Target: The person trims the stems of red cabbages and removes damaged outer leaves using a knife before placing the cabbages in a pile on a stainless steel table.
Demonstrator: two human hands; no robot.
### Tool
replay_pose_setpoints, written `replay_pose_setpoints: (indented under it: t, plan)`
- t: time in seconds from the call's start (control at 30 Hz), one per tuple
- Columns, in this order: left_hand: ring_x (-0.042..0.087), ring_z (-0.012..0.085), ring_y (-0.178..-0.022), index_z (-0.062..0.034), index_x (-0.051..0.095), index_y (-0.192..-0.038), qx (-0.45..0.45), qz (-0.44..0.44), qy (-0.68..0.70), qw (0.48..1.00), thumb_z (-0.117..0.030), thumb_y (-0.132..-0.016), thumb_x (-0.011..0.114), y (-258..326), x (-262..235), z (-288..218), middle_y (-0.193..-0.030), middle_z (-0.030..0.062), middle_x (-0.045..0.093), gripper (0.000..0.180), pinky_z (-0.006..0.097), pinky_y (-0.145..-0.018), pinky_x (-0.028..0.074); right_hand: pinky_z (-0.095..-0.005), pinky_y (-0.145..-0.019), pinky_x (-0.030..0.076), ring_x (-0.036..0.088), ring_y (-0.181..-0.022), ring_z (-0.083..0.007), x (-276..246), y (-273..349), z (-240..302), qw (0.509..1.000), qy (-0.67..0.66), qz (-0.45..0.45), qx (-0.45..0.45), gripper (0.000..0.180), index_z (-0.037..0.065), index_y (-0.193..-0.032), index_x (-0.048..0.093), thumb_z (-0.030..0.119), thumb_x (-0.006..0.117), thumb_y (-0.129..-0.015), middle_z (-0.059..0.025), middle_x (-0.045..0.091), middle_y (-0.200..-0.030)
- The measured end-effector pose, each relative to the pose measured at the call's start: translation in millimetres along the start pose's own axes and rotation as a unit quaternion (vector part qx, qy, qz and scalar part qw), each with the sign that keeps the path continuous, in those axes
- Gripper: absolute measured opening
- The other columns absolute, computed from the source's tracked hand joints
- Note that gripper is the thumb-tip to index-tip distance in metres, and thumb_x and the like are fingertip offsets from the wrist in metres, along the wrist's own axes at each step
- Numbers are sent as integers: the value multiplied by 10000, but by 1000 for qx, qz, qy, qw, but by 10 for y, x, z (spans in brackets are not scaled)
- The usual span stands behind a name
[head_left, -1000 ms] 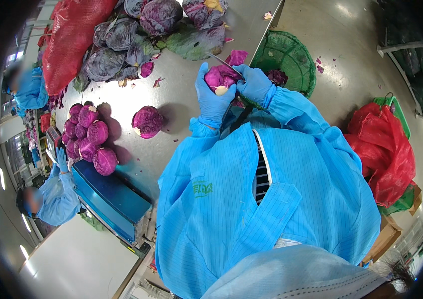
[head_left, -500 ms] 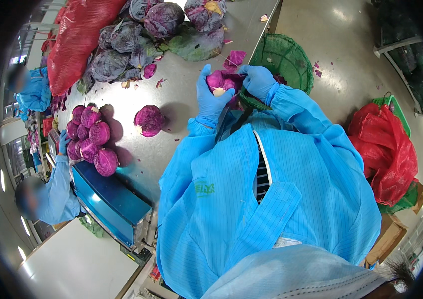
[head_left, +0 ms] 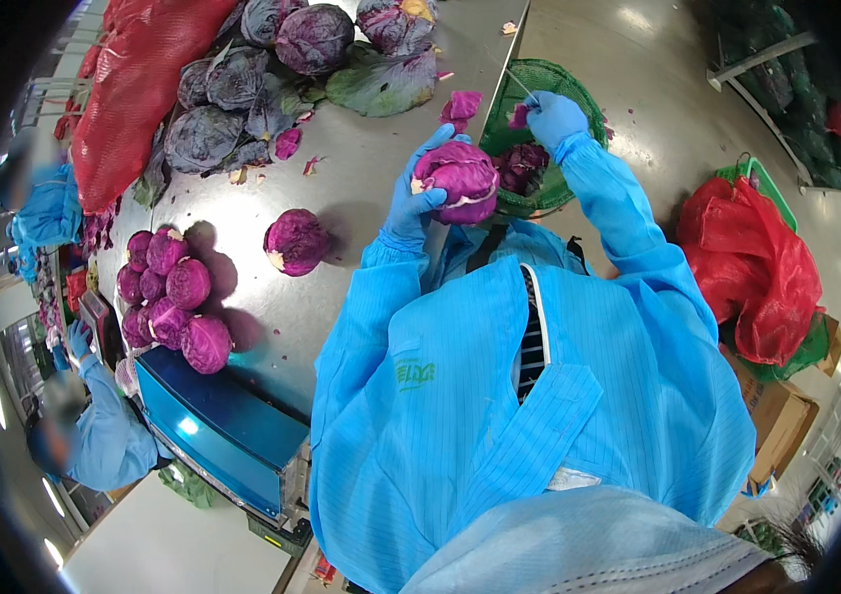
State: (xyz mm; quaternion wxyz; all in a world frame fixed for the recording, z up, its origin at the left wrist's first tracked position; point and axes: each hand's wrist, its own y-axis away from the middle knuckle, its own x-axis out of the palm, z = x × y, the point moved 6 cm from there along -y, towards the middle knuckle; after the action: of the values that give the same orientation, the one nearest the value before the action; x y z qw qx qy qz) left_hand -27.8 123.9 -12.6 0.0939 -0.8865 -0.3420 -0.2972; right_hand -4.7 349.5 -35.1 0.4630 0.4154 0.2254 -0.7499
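Observation:
My left hand, in a blue glove, grips a trimmed red cabbage and holds it up above the steel table's edge. My right hand, also gloved, is apart from the cabbage and over the green mesh basket. It holds a thin knife and pinches a purple leaf scrap. More purple trimmings lie inside the basket. A loose leaf piece lies on the table near the basket.
Untrimmed dark cabbages and a red mesh sack lie at the table's far side. A single trimmed head and a heap of trimmed heads sit left, by a blue crate. Red bag at right; other people in blue at left.
My right hand has left the cabbage and swung right over the basket with a cut leaf. My left hand keeps the cabbage, turned and raised slightly.

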Motion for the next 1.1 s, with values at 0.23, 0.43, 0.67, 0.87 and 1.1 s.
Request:
replay_pose_setpoints:
  t: [0.23,0.43,0.67,0.87,1.1]
  plan:
    - [472,260,-1140,-48,380,-1311,-48,-17,-22,998,-225,-550,766,-104,16,86,-1246,125,473,871,370,-999,360,-340,-793,460,565,-921,-261,-217,601,611,934,-278,60,-214,360,120,-1112,591,218,665,-773,-125,579,-982]
    - [470,241,-1143,-24,400,-1283,-83,-4,-2,997,-197,-553,759,-304,254,226,-1244,114,473,831,366,-997,359,-321,-735,456,556,-824,-235,-235,436,487,916,-253,69,-303,265,73,-1036,599,220,618,-816,-104,563,-916]
    - [442,249,-1177,-3,352,-1311,-111,49,-24,992,-224,-524,766,-328,516,176,-1287,129,434,916,372,-1021,323,-261,-528,425,489,-560,-117,-273,271,328,835,-458,280,-121,240,22,-890,598,258,563,-871,-43,533,-669]
    - [429,270,-1193,-15,307,-1343,-71,32,41,996,-236,-496,781,-284,517,134,-1318,156,401,995,393,-1023,326,-216,-393,327,431,-432,-84,-23,87,116,745,-632,197,86,225,30,-819,617,237,539,-863,-34,572,-633]
    - [439,294,-1180,-26,322,-1333,9,-86,96,992,-216,-513,774,-278,284,82,-1299,161,419,956,414,-1010,355,-340,-668,497,606,-627,-266,-50,36,-392,991,-70,19,-110,280,32,-980,616,263,584,-826,-161,650,-818]
